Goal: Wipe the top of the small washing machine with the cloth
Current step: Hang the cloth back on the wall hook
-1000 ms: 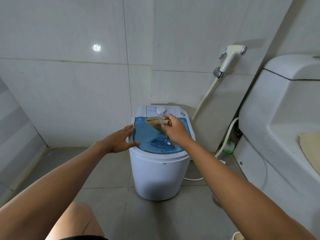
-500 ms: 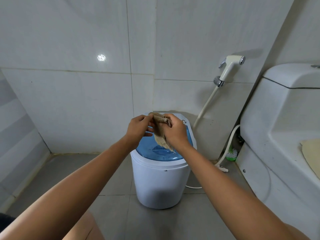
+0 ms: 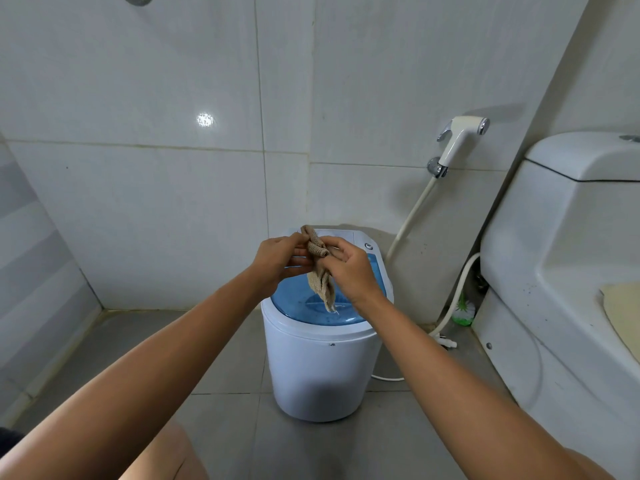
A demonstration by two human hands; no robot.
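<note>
A small white washing machine [image 3: 318, 372] with a translucent blue lid [image 3: 304, 306] stands on the grey floor against the tiled wall. Above the lid I hold a beige knitted cloth [image 3: 320, 271] with both hands. My left hand [image 3: 280, 261] pinches its upper left part. My right hand [image 3: 349, 271] grips it from the right. The cloth hangs bunched, its lower end dangling just over the blue lid, apart from it. My hands hide the machine's control panel and dial.
A white toilet [image 3: 568, 271] fills the right side. A bidet sprayer [image 3: 460, 140] hangs on the wall with its hose [image 3: 412, 216] running down. A white drain hose [image 3: 457, 299] and a green brush [image 3: 462, 311] lie between machine and toilet. My knee is at the bottom left.
One second ago my right hand pressed the cloth on the lid while my left rested on the rim. Both hands have since lifted the cloth off and now hold it together above the lid.
</note>
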